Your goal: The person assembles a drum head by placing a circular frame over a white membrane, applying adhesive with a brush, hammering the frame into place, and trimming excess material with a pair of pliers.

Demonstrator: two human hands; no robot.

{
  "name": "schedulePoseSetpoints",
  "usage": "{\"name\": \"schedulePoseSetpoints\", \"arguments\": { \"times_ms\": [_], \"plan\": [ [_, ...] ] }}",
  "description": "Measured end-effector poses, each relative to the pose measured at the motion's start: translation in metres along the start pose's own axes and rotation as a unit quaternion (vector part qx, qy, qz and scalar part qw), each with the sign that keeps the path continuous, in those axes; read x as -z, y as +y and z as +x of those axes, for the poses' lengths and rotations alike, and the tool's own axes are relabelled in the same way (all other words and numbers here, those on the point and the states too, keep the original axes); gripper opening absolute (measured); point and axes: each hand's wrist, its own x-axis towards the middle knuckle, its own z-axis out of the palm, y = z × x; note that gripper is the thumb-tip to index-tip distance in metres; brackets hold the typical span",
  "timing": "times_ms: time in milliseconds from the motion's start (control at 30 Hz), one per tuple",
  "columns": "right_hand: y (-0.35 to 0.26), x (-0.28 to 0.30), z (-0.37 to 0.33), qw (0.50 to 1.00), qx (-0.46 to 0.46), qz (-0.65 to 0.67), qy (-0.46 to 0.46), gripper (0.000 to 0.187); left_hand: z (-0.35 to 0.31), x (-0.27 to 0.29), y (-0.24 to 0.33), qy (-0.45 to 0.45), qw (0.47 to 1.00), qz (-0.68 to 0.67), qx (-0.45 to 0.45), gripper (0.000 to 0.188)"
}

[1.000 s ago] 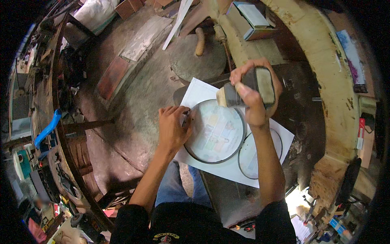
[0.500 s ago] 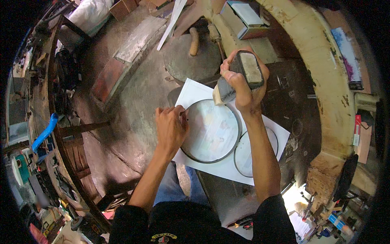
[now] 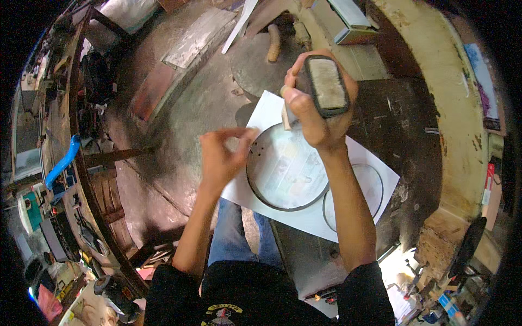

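Observation:
My right hand [image 3: 326,122] grips a dark block-like object [image 3: 329,84] with a pale rectangular end and a black rim; its kind is unclear. Its light-coloured lower end [image 3: 286,117] is over the far rim of a large round disc [image 3: 288,174] edged with a thin dark ring. Several small dark specks [image 3: 259,147] show at the disc's upper left. My left hand [image 3: 225,155] hovers by that left rim, thumb and forefinger curved together in a slightly blurred pinch; anything between the fingertips is too small to make out. White paper [image 3: 239,187] lies beneath the disc.
A smaller ring [image 3: 379,198] lies on the paper, partly behind my right forearm. Beyond is a round dark plate [image 3: 253,70] with a curved brown handle [image 3: 273,43]. A long plank [image 3: 201,38], an open box [image 3: 348,27] and a curved cream-coloured edge [image 3: 459,108] surround the work surface.
My left hand has lifted from the disc's rim and its fingers have changed pose, uncovering the specks. My right hand has tipped the dark object, turning its pale end more toward view.

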Motion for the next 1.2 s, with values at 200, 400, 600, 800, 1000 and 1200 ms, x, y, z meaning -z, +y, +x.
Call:
{"name": "schedulePoseSetpoints", "arguments": {
  "times_ms": [200, 400, 600, 800, 1000, 1200],
  "plan": [
    [-0.005, -0.002, -0.002, 0.999, -0.019, 0.041, -0.01, 0.03, -0.063, 0.007, -0.064, -0.069, 0.927, -0.263, 0.26, 0.036],
    [-0.028, -0.007, 0.007, 0.989, -0.12, 0.058, -0.066, 0.03, -0.067, -0.002, -0.033, -0.068, 0.911, -0.305, 0.27, 0.029],
    [0.027, 0.039, -0.03, 0.963, 0.044, -0.179, -0.195, 0.026, -0.04, -0.021, -0.034, 0.042, 0.925, -0.328, 0.185, 0.031],
    [-0.001, -0.037, 0.008, 0.989, -0.027, -0.004, -0.143, 0.018, -0.015, -0.012, -0.053, -0.034, 0.92, -0.355, 0.161, 0.033],
    [-0.013, -0.042, 0.01, 0.99, -0.074, 0.042, -0.109, 0.021, 0.002, -0.003, -0.054, -0.079, 0.951, -0.285, 0.084, 0.035],
    [-0.008, -0.045, 0.013, 0.988, -0.049, 0.023, -0.144, 0.019, 0.004, -0.001, -0.063, -0.12, 0.942, -0.303, 0.086, 0.036]
  ]
}}
